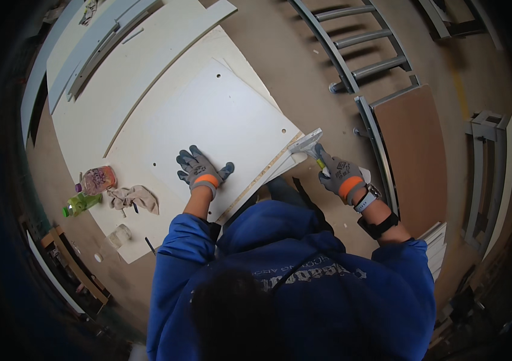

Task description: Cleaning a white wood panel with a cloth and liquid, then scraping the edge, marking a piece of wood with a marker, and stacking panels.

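Clearance around my two hands: open panel ahead, clutter to my left, frames to my right.

My left hand [200,172] lies flat on the white panel [220,114]; the surface ahead of it is bare. Left of it: rag [135,197], pink bottle [96,179], green bottle [80,204]. My right hand [341,175] holds a scraper [307,144] at the panel's edge; grey metal frame [377,150] and brown board [415,150] stand just beside it.

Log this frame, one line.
left hand: flat on white panel | right hand: gripping scraper at panel edge
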`<state>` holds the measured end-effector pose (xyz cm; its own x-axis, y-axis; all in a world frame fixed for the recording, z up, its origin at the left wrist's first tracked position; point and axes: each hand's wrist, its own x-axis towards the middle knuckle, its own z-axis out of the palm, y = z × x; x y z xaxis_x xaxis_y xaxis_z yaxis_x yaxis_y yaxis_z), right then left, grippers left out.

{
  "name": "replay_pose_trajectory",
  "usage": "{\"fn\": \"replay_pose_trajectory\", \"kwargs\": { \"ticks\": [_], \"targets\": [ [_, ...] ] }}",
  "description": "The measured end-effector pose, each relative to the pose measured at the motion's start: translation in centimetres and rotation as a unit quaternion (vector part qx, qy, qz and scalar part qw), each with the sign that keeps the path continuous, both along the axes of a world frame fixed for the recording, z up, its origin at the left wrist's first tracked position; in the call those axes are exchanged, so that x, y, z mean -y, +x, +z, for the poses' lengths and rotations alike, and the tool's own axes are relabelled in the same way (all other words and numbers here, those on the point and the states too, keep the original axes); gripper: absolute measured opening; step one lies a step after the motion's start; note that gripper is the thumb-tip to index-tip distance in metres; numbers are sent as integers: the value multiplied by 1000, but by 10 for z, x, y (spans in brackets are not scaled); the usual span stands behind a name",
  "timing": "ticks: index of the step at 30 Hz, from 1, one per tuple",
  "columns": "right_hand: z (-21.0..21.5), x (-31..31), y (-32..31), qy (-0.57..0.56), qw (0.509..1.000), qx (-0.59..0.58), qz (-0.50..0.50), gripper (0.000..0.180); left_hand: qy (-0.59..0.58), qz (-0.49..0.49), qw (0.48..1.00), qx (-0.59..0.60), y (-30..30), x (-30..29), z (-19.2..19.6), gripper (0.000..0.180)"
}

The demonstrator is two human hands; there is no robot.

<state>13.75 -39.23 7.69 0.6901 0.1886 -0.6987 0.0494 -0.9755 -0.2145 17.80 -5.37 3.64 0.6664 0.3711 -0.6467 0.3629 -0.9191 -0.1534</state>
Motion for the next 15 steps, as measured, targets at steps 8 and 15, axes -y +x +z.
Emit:
{"fn": "replay_pose_trajectory", "kwargs": {
  "ticks": [8,15],
  "targets": [
    [-7,-5,0,10,1000,-14,7,69,62,10,993,-104,24,20,7,131],
    [-9,-7,21,40,999,-18,8,73,87,3,987,-138,26,18,-5,132]
  ]
}}
